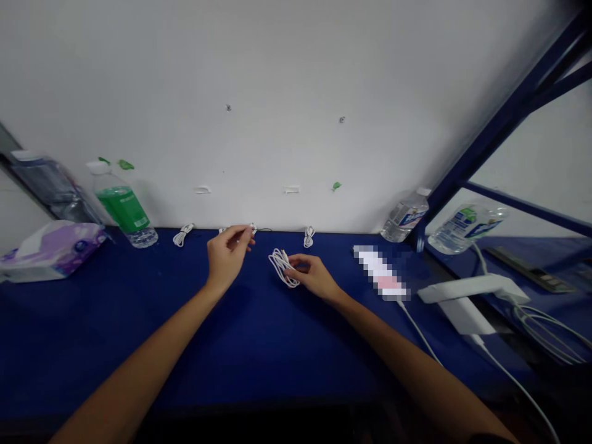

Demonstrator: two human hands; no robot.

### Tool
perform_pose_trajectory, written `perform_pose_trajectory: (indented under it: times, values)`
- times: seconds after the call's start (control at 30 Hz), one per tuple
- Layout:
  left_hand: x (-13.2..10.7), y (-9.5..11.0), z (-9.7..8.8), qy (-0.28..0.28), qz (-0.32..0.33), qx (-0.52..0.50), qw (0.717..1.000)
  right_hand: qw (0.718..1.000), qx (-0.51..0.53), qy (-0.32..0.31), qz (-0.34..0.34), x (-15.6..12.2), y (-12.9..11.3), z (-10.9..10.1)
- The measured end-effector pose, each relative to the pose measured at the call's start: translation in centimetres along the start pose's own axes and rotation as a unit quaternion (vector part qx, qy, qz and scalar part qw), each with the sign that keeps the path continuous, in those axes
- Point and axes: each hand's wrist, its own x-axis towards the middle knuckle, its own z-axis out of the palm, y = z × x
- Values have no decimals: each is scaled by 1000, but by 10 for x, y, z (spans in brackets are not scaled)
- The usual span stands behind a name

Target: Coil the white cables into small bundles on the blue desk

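Observation:
My right hand pinches a loose coil of white cable just above the blue tabletop. My left hand is raised further back, its fingers closed on the end of a white cable near the wall. Two small bundled white cables lie along the back edge, one on the left and one on the right.
A green-labelled bottle and a purple tissue pack stand at back left. Two clear bottles lie at back right by a blue frame. A white power strip with cables sits at right.

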Motion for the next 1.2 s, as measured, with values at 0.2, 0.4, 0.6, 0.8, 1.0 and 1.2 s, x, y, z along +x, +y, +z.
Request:
perform_pose_trajectory:
  times: [0.2,0.4,0.6,0.8,1.0,1.2]
  values:
    - [1,-37,-11,-157,102,261,947,996,78,33,31,1,-6,-4]
    - [-12,-20,4,-189,124,242,944,993,100,61,8,-1,-12,1]
    - [-30,15,24,-278,-3,59,959,991,107,74,-21,-8,-16,14]
    - [-24,-5,23,-328,-153,-71,929,993,100,61,-13,-5,-19,9]
    - [3,-29,-9,-440,-211,-28,873,982,-41,172,-60,12,-11,-36]
    - [18,-29,-31,-434,-132,161,877,925,-271,224,-143,15,-10,-58]
